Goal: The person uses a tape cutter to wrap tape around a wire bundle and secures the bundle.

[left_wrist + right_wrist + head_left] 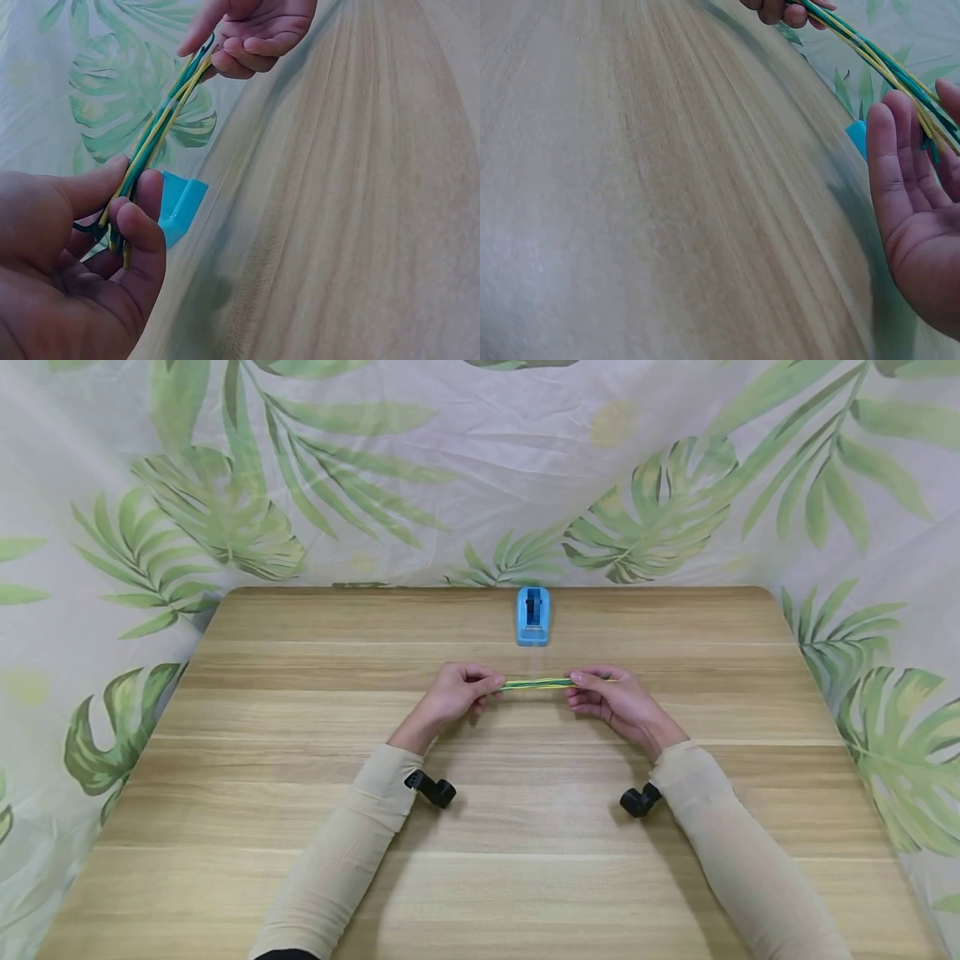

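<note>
Between 2 hands, above the table (525, 893), I see a bundle of strands (537, 683), green and yellow, thin like wire or cord, running side to side. In the left wrist view the strands cross and gap rather than lie tight, and their ends are uneven; 1 dark green loop pokes out beside the thumb. A pale, shiny patch shows midway, but I cannot tell whether anything binds them there.

The left hand (456, 690) pinches 1 end, thumb pressed down and fingers curled beneath. The right hand (621, 702) pinches the other end with thumb and forefinger, its other fingers straighter and looser. I cannot judge how hard either squeezes.

My main worry is a single strand sliding out: both holds are pinches, so if 1 eased, the loose pieces could fan apart and drop. Pulling unevenly might draw some strands lengthwise and stagger the ends further; the loop could snag on a finger.

Just beyond the bundle, a blue tape dispenser (532, 637) stands near the table's far edge. I think a forward knock from a knuckle could push it off. Behind that edge hangs a leaf-print cloth (495, 460).
</note>
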The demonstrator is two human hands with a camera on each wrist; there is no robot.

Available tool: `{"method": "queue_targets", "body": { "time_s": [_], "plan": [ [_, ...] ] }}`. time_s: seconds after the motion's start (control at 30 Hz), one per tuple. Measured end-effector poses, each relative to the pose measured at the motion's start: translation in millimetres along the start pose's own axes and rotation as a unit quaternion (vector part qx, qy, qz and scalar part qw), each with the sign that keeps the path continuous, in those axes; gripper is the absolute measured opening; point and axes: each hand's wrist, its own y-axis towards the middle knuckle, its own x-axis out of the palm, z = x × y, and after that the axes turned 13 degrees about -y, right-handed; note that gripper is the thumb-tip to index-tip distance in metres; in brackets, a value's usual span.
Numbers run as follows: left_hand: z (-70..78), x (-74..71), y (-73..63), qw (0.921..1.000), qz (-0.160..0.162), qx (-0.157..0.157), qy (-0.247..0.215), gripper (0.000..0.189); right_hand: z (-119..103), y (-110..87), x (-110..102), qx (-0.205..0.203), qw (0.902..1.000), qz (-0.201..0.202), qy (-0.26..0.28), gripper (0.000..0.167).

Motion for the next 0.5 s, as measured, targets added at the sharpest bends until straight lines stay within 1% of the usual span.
{"method": "queue_targets", "body": {
  "time_s": [0.07, 0.2, 0.27, 0.33, 0.37, 0.43, 0.5],
  "plan": [
    [0.3, 0.3, 0.4, 1.0, 0.005, 0.003, 0.0, 0.019, 1.2, -0.5, -0.4, -0.001, 1.0, -0.002, 0.003, 0.019],
    [-0.6, -0.6, 2.7, 0.9999, 0.012, 0.01, -0.001, 0.019, 3.3, -1.2, -0.4, 0.0, 0.9998, -0.016, 0.008, 0.05],
    [-1.0, -1.2, 3.4, 0.9998, 0.013, 0.017, 0.002, 0.019, 4.6, -1.7, -0.9, 0.005, 0.9996, -0.024, 0.013, 0.061],
    [-1.4, -1.8, 3.9, 0.9996, 0.013, 0.024, 0.003, 0.018, 5.6, -2.6, -0.3, 0.015, 0.9993, -0.025, 0.023, 0.065],
    [-1.2, -1.7, 3.9, 0.9995, 0.014, 0.028, 0.002, 0.018, 6.2, -3.3, 0.2, 0.021, 0.9991, -0.022, 0.03, 0.064],
    [-1.5, -2.1, 4.4, 0.9993, 0.015, 0.036, 0.001, 0.018, 7.4, -5.0, 1.7, 0.033, 0.9984, -0.016, 0.044, 0.058],
    [-1.8, -2.4, 5.1, 0.999, 0.016, 0.042, 0.002, 0.017, 8.6, -6.8, 4.7, 0.041, 0.9972, -0.009, 0.061, 0.048]
  ]
}}
